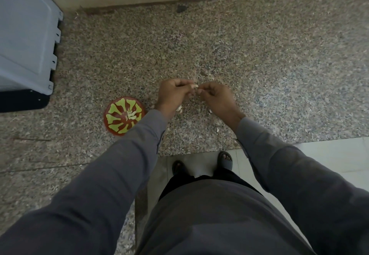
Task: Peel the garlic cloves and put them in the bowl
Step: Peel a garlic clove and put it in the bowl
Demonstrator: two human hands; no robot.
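Garlic clove (194, 86) pinched between left hand (173, 93) and right hand (216, 97) above speckled counter (259, 65), fingers of both curled round it, peeled cloves (131, 115) in red-green bowl (111, 121) just left of left wrist, loose cloves (179, 109) beside that wrist, grey appliance (26, 35) far left.

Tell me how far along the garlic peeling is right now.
Partly done, by the look of it. Several peeled cloves already lie in the red and green bowl. The left hand and right hand pinch one clove between them. A few cloves wait on the counter under the left wrist.
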